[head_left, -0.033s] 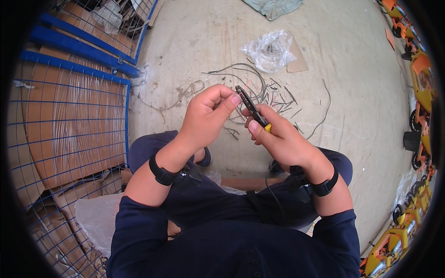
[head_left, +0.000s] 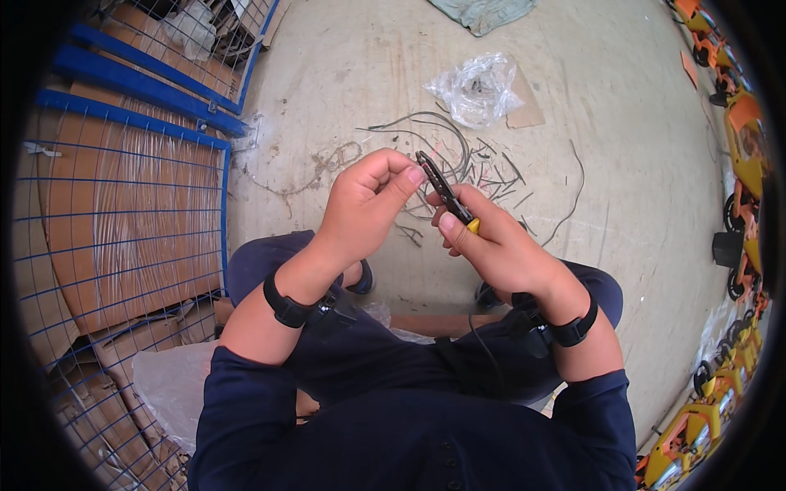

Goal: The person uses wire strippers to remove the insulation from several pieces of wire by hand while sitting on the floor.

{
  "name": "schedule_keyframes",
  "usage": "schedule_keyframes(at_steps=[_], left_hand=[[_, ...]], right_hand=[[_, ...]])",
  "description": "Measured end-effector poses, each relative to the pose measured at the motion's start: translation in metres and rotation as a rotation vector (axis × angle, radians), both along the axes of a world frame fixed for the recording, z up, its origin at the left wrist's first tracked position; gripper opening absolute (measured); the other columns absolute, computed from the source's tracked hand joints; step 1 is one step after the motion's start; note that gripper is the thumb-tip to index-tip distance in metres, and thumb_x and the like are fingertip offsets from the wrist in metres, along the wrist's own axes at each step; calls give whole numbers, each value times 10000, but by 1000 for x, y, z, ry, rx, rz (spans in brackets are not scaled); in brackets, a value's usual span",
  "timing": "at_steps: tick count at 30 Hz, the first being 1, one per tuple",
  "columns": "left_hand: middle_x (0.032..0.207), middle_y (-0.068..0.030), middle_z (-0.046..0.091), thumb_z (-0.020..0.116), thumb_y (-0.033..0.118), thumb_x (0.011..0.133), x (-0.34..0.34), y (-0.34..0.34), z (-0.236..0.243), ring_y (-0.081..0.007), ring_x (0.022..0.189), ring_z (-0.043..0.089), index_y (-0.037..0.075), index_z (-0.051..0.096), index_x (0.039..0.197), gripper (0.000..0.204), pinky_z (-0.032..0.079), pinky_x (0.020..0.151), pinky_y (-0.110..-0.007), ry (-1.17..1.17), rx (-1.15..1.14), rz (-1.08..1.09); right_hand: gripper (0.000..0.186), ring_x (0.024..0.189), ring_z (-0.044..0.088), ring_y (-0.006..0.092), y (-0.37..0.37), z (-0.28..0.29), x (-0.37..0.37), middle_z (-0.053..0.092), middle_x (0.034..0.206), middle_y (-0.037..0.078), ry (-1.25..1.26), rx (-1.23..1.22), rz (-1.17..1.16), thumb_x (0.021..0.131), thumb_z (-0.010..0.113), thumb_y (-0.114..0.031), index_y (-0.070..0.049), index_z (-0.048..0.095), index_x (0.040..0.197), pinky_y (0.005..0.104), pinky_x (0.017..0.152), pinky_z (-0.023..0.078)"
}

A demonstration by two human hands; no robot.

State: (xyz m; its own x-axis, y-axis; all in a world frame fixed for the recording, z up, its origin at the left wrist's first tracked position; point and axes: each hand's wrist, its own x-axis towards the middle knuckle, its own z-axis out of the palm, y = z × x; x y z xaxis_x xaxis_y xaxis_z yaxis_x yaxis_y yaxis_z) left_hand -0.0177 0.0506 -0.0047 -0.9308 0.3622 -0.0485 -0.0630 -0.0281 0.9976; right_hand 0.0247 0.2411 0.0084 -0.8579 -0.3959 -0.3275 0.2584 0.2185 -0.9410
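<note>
My right hand (head_left: 495, 241) is wrapped round a pair of wire strippers (head_left: 444, 190), black with yellow at the handles. Their long dark jaws point up and to the left, away from my body. Close beside the jaws, my left hand (head_left: 364, 204) is pinched, thumb against forefinger. Whatever lies between those fingertips is too small to make out. On the floor beyond and beneath my hands lie several dark cut wire pieces (head_left: 512, 168) and a loose curve of longer grey cable (head_left: 465, 143).
A clear plastic bag (head_left: 483, 90) with dark bits lies on cardboard (head_left: 526, 102) farther off. Blue wire-mesh fencing (head_left: 225, 196) with wrapped cardboard behind it stands at left. Yellow and orange wheeled items (head_left: 747, 139) line the right side. A greenish sheet (head_left: 483, 10) lies at the far edge.
</note>
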Motion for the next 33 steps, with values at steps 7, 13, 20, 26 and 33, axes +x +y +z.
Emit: schedule_keyframes(at_steps=[7,13,20,26,33], left_hand=[[645,69,469,555,167,949,0,-1,0,-2,538,336,34,579,908,142,251,471,-179,-28,-12,7],[714,58,540,561,127,939,-2,-4,1,3,636,402,21,576,897,115,319,553,-175,-65,-16,-32],[677,47,503,544,160,948,-3,-8,-4,-5,568,349,14,586,878,167,275,494,-188,91,-167,-55],[645,29,493,549,148,940,0,-16,9,-11,487,300,4,598,886,161,224,433,-206,-73,34,-88],[710,-2,551,550,122,933,2,-21,9,-13,470,294,-4,586,884,140,209,417,-200,-263,316,-168]], right_hand=[[365,1005,581,257,0,5,-1,596,1062,187,-51,25,14,963,510,-290,7,496,1174,335,867,440],[358,905,617,348,-4,0,1,609,978,230,2,86,-10,957,513,-264,1,462,1192,382,778,472],[320,895,598,416,-8,0,2,611,952,248,297,365,-29,928,553,-219,6,458,1134,417,737,477],[237,782,571,195,-8,3,7,597,853,83,208,94,-2,956,522,-202,-22,508,1111,334,725,462],[269,647,456,102,0,15,4,491,746,15,-206,-229,99,967,518,-271,-22,520,1069,262,593,408]])
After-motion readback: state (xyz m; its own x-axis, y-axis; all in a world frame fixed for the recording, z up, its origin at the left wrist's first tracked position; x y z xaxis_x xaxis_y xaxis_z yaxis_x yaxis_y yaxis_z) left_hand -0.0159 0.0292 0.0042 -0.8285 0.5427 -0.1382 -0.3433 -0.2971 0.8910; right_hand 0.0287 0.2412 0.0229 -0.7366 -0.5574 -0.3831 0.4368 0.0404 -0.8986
